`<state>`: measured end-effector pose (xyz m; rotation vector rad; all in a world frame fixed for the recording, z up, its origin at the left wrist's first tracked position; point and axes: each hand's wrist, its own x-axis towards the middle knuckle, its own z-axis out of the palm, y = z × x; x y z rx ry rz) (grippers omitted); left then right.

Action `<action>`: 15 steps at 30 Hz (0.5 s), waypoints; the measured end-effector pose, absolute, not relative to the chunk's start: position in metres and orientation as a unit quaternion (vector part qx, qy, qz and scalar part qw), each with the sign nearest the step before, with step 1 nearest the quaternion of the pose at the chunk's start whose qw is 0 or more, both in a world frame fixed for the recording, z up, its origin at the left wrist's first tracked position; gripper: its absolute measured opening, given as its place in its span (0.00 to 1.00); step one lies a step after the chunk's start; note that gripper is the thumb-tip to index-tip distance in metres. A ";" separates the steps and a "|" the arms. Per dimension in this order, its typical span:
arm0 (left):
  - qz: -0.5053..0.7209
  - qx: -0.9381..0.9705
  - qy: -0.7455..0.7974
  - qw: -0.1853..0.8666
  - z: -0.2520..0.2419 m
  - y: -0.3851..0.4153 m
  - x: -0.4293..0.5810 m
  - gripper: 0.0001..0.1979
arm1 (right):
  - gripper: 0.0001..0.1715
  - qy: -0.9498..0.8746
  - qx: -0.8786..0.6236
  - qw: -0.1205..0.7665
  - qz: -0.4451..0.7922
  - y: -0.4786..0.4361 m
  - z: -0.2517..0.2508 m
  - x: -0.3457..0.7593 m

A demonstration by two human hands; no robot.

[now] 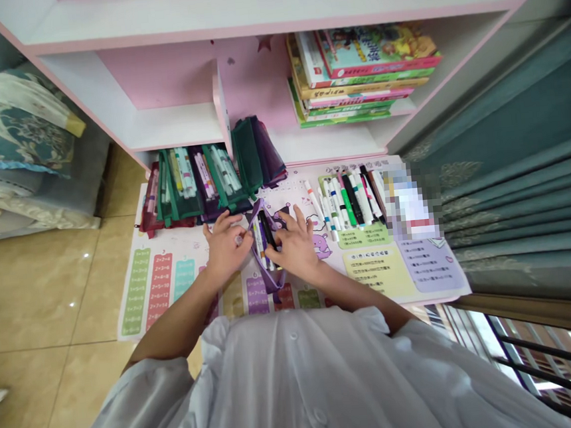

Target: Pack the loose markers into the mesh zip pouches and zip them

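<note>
"What do we see from the head camera?"

"Our left hand (226,246) has its fingers curled at the rim of a purple pouch (273,283), maybe pinching it; it's hard to be sure from here."

"And our right hand (295,243)?"

"Its fingers are spread over the markers (266,232) in the pouch. More markers (349,202) lie beyond those fingertips on a printed mat (181,283), and green pouches (177,183) sit beyond our left fingers."
</note>
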<state>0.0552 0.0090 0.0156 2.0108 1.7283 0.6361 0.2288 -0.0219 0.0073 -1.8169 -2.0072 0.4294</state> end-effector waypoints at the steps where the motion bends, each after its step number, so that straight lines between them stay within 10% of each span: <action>1: 0.226 0.721 0.621 0.206 0.016 0.009 0.055 0.10 | 0.09 -0.718 -0.650 0.198 0.154 -0.022 0.006 0.229; 15: 0.222 0.722 0.622 0.205 0.013 0.009 0.055 0.10 | 0.12 -0.725 -0.643 0.202 0.140 -0.022 -0.003 0.229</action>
